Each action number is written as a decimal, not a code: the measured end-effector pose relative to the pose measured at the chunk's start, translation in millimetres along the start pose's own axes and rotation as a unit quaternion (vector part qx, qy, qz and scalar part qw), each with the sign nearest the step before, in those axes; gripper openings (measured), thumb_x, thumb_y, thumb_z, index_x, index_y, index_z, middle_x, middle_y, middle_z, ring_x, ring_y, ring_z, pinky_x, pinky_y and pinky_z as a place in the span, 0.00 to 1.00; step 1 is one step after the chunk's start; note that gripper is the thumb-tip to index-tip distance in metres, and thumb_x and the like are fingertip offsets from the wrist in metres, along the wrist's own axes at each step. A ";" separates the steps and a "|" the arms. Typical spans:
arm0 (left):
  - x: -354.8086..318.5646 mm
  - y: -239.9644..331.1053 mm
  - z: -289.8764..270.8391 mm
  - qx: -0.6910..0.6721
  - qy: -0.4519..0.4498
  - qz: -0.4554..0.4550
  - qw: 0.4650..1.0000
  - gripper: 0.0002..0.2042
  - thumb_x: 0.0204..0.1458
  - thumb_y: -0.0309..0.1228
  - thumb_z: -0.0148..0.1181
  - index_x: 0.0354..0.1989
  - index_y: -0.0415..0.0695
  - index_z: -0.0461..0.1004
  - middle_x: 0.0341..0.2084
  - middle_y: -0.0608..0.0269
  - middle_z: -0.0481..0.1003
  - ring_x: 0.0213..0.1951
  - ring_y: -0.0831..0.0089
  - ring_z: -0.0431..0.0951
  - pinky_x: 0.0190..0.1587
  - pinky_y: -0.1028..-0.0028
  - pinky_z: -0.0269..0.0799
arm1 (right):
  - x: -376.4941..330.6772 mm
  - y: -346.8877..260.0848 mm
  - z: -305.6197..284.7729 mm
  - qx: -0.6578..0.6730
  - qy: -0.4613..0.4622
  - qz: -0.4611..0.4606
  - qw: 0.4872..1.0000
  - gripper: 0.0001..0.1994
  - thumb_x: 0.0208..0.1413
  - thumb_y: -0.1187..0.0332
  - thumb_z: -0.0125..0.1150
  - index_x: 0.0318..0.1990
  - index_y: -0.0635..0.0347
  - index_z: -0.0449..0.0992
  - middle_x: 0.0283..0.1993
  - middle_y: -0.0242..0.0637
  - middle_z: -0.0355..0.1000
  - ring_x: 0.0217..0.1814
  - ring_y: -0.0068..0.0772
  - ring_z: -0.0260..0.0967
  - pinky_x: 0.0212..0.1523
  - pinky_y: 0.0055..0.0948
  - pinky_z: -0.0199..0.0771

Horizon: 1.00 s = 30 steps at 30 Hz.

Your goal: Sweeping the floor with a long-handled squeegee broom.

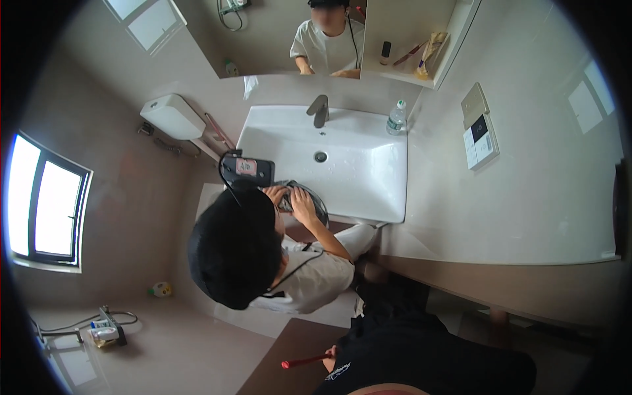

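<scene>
My left hand [331,359] is low in the view, beside my black shirt, its fingers closed round a slim red stick [306,361] with a rounded tip. The stick points left, over a brown surface [276,355]. On my right, a blurred, dim bit of arm [498,319] shows by the counter's lower edge; no fingers of my right hand can be made out. Ahead of me a person in a black cap [234,250] leans to the sink [355,171], both of their hands [303,205] pressed on a grey, crumpled item [319,201] at its front left corner.
A phone [253,170] on a mount juts out before the cap. A tap [319,110] and a clear bottle [396,118] stand at the sink's back. Left are a toilet cistern [172,116] and a window [56,204]. A brown-edged counter [500,280] runs along the right.
</scene>
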<state>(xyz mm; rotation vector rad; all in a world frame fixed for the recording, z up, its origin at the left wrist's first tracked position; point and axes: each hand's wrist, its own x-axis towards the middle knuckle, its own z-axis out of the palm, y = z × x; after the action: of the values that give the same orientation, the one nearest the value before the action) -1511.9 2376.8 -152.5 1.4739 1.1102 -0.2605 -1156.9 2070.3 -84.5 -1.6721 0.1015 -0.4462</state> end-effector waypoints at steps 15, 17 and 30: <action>90.6 31.4 -52.0 0.016 -0.015 0.088 0.996 0.15 0.51 0.37 0.56 0.30 0.32 0.73 0.24 0.54 0.77 0.29 0.66 0.79 0.36 0.70 0.71 | 48.8 46.1 325.1 -0.506 -0.162 -0.229 0.816 0.27 0.41 0.75 0.55 0.55 0.70 0.63 0.57 0.48 0.62 0.60 0.43 0.57 0.62 0.38 0.54; 86.2 20.9 -49.0 0.007 -0.009 0.092 0.996 0.15 0.51 0.37 0.56 0.30 0.32 0.73 0.24 0.54 0.77 0.29 0.65 0.79 0.36 0.70 0.71 | 43.9 42.0 345.3 -0.502 -0.186 -0.241 0.810 0.25 0.44 0.74 0.54 0.54 0.71 0.63 0.55 0.49 0.62 0.60 0.44 0.58 0.61 0.38 0.55; 89.9 -51.0 -19.3 -0.036 -0.022 0.182 0.982 0.15 0.50 0.36 0.56 0.29 0.32 0.73 0.24 0.53 0.77 0.29 0.65 0.79 0.36 0.70 0.71 | 41.5 8.8 170.9 -0.203 -0.171 -0.129 0.955 0.26 0.53 0.61 0.48 0.57 0.67 0.61 0.59 0.43 0.60 0.62 0.39 0.55 0.62 0.37 0.54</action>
<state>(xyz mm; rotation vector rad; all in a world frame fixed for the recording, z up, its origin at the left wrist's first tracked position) -1511.4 2427.4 -244.7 1.5667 0.7878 0.0034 -1058.0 2215.3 -98.0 -2.1578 -0.3043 -0.3369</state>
